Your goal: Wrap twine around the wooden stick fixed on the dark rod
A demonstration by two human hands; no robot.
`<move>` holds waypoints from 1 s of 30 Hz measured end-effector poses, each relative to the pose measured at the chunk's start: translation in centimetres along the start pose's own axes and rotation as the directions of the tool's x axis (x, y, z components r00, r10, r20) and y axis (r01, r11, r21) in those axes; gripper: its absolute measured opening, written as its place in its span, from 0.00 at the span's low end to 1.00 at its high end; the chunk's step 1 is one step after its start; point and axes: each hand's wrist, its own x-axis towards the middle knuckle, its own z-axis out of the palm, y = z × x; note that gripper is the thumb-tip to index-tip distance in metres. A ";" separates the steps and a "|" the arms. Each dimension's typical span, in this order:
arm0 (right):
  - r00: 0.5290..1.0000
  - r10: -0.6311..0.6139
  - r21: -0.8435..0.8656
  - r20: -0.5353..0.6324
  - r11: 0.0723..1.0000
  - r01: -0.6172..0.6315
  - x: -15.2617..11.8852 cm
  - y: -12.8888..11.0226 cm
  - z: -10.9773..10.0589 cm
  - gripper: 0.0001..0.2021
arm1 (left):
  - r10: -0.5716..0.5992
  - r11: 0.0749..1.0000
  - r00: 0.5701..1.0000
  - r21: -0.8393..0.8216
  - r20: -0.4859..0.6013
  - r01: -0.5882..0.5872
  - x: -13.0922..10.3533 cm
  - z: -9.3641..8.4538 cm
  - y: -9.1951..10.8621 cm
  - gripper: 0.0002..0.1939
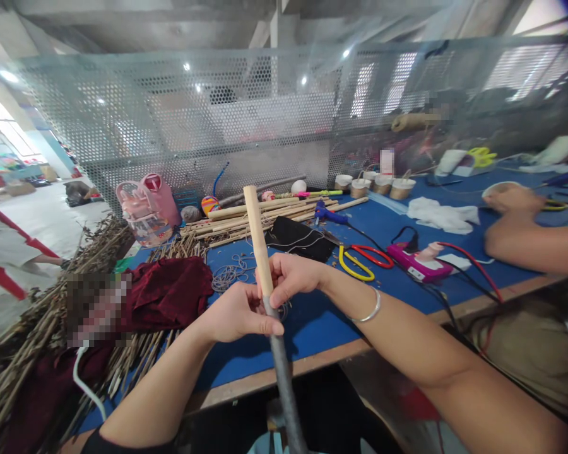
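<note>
A wooden stick stands tilted in front of me, its upper end bare pale wood. Below my fingers, a dark grey covering, seemingly wound cord, runs down its length. My left hand is closed round the stick where wood and grey meet, thumb across the front. Just above, my right hand pinches the stick from the right; a bit of thin grey strand shows beneath it. Loose grey cord lies tangled on the blue tabletop beyond my hands.
Dry twigs and a dark red cloth lie left. Behind are wooden sticks, a black cloth and a blue glue gun. Scissors and a magenta power strip lie right, near another person's arm.
</note>
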 end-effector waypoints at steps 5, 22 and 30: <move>0.998 0.007 -0.005 0.063 1.000 -0.007 0.1 -0.4 0.1 0.18 | -0.023 0.998 0.994 -0.051 0.107 0.028 -0.7 -0.3 0.4 0.14; 0.993 0.014 -0.011 0.120 1.000 -0.012 -0.1 -0.5 0.4 0.17 | -0.006 0.986 0.985 -0.161 0.173 0.035 -0.2 -0.7 0.1 0.18; 1.000 0.004 -0.047 0.025 0.999 -0.003 -0.2 -0.5 0.3 0.18 | 0.004 1.000 0.995 -0.018 0.100 -0.002 -0.2 -0.2 0.1 0.14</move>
